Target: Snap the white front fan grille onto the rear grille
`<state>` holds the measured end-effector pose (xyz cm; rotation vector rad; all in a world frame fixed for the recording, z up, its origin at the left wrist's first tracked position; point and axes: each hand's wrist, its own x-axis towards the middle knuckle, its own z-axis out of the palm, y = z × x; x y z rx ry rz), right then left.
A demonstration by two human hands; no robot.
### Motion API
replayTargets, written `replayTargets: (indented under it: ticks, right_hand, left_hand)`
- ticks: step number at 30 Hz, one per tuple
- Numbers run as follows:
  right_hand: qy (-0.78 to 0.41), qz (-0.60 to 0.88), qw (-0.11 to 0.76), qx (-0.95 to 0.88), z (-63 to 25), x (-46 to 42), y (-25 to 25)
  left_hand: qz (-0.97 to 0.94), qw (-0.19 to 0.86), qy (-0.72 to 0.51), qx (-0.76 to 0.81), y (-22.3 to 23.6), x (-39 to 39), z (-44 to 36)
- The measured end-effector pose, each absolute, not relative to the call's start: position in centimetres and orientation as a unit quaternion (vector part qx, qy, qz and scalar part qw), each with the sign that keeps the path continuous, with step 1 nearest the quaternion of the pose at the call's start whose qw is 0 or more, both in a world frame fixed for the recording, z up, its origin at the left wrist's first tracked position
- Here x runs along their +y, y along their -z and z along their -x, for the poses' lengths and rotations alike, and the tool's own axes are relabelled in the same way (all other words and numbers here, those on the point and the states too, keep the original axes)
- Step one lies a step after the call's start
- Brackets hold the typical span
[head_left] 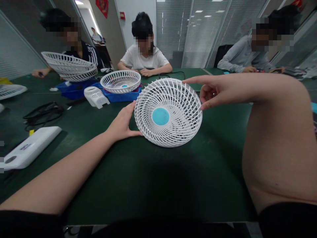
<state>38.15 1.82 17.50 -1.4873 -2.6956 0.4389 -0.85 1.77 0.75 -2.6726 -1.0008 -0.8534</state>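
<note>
A round white fan grille point(183, 132) with swirling ribs and a light blue centre disc point(160, 116) stands tilted in front of me, its face towards me. My left hand point(123, 124) grips its left rim, thumb low and fingers behind the edge. On the opposite side my right hand point(210, 88) holds the upper right rim between thumb and index finger, the other fingers curled. Part of the left fingers is hidden behind the rim. The lower rim is close to the green table point(153, 185); whether it touches, I cannot tell.
Stacked white grilles point(71, 67) and another grille point(121, 82) rest on blue bins point(123, 96) at the back left. Nearby lie a white plastic housing point(95, 97), a black cable point(44, 112) and a long white casing point(34, 145). Three people sit across the table.
</note>
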Motion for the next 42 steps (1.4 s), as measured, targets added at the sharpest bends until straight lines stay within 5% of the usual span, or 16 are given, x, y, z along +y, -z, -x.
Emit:
replayTargets:
  ticks: [42]
  right_hand:
    - [-0.135,0.468,-0.001,-0.873,-37.9,1.2,-18.0]
  left_hand:
    - [0.880,0.106,0.334,-0.319,-1.3,1.5,0.5]
